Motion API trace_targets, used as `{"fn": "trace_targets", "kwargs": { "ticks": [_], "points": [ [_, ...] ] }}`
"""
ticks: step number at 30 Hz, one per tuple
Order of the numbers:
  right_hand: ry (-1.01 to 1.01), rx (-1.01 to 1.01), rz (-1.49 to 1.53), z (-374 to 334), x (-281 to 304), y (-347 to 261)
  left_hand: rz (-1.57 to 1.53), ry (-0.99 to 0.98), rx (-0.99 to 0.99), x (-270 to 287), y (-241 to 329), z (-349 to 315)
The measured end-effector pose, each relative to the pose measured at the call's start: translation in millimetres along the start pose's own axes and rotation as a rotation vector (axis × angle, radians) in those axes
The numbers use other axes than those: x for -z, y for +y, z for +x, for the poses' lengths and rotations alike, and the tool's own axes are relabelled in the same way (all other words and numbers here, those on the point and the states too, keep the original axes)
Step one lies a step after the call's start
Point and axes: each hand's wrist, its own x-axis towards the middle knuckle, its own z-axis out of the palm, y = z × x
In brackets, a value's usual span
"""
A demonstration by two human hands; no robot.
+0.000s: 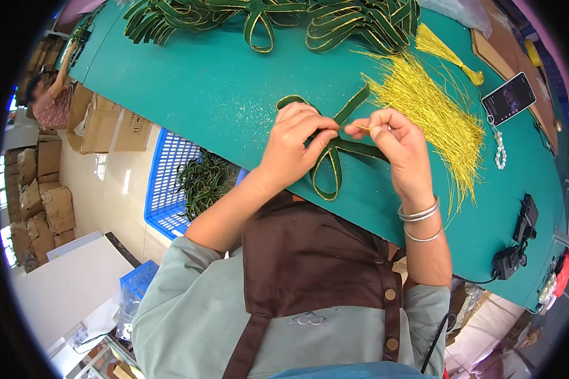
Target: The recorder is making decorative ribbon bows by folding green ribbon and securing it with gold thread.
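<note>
Teal cloth covers the desk (202,95), where a green ribbon bow (332,158) edged in gold lies under both hands. At the bow's knot, the left hand (294,142) has its grip clenched on the ribbon, wrist bent down. Just beside it, the right hand (398,145), bangles on its wrist, pinches a thin gold thread (360,127) between thumb and forefinger. Loose gold threads (436,114) lie just right of the hands.

Teal worktop (208,95). Far edge: heap of green ribbon bows (265,19). Right of centre: spread of loose yellow threads (436,114), yellow tassel (446,54) beyond. Further right: phone (509,98), bead string (499,148). Near right edge: black charger (518,243).
</note>
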Motion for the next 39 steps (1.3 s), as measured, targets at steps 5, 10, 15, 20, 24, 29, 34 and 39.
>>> {"fn": "trace_targets", "kwargs": {
  "ticks": [5, 10, 15, 20, 24, 29, 34, 39],
  "points": [
    [-0.055, 0.012, -0.16, 0.4, -0.5, -5.5, 0.258, 0.132, -0.129, 6.2, 10.1, 5.7],
    [-0.13, 0.291, -0.645, -0.8, -17.3, -2.9, -0.169, -0.217, 0.483, 32.6, 29.2, 1.6],
    [-0.151, 0.626, -1.026, -6.0, -42.7, 9.6, -0.984, -0.402, 1.013, 55.3, 15.3, 3.9],
    [-0.058, 0.587, -0.897, -4.0, -41.5, 9.6, -0.778, -0.082, 1.06, 56.5, 21.7, -3.6],
    [0.029, 0.598, -0.83, -1.9, -38.2, 0.6, -1.065, -0.478, 1.137, 64.2, 18.1, -7.2],
    [-0.057, 0.782, -1.038, -7.1, -52.6, 9.8, -1.382, -0.387, 1.232, 52.3, 10.2, 5.9],
    [-0.043, 0.676, -1.031, -9.1, -46.2, 17.2, -1.038, -0.483, 1.048, 56.3, -0.5, 12.3],
    [-0.09, 0.45, -0.91, 5.6, -42.0, 27.2, -0.535, -0.41, 0.784, 51.4, 11.5, 14.8]
  ]
}}
